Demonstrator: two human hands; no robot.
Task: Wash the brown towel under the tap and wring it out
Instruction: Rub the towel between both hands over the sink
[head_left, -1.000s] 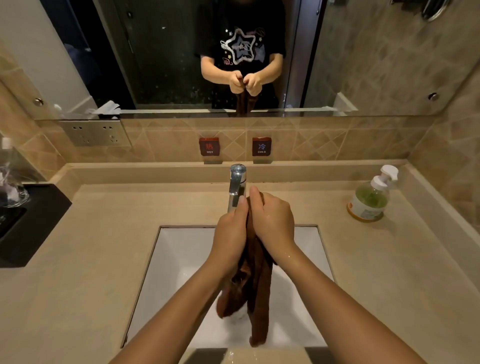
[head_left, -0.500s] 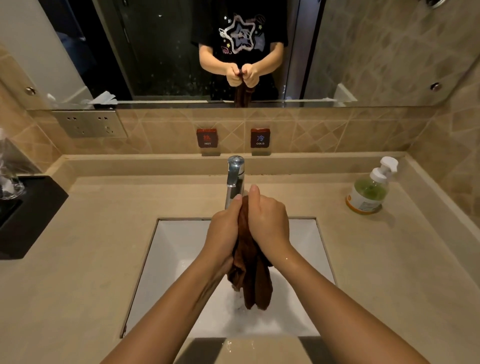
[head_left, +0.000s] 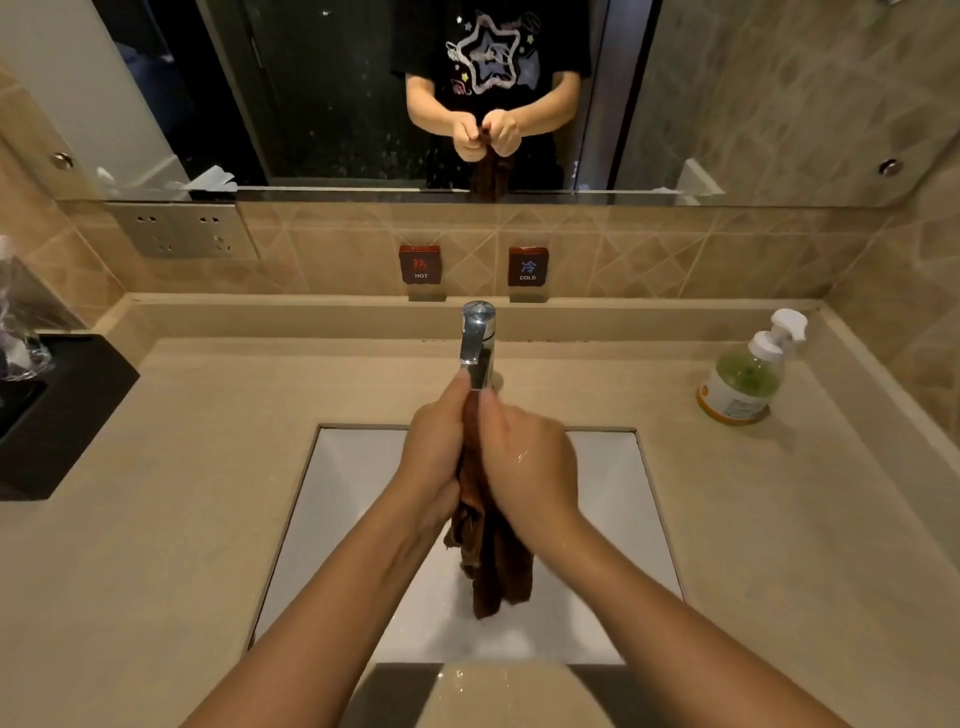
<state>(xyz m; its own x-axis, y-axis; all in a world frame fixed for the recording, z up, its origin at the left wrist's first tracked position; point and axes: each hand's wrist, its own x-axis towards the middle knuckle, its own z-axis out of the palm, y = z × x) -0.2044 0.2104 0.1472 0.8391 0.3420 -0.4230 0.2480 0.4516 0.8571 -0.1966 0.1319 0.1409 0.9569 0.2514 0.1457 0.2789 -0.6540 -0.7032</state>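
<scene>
The brown towel (head_left: 493, 566) hangs bunched and wet between my two hands, over the white sink (head_left: 613, 493). My left hand (head_left: 436, 447) grips it from the left and my right hand (head_left: 524, 457) from the right, pressed together with the cloth squeezed between the palms. Its lower end dangles into the basin. The chrome tap (head_left: 477, 338) stands just behind my fingertips; I cannot tell whether water runs from it. Most of the towel's top is hidden inside my hands.
A green soap pump bottle (head_left: 748, 374) stands on the beige counter (head_left: 182, 493) at the right. A black tray (head_left: 57, 410) with glassware sits at the left edge. Hot and cold plaques (head_left: 421, 266) are on the tiled wall below the mirror (head_left: 727, 93).
The hanging end of the towel has been gathered upward and is shorter than a second ago. Both hands stay clamped on it just below the tap.
</scene>
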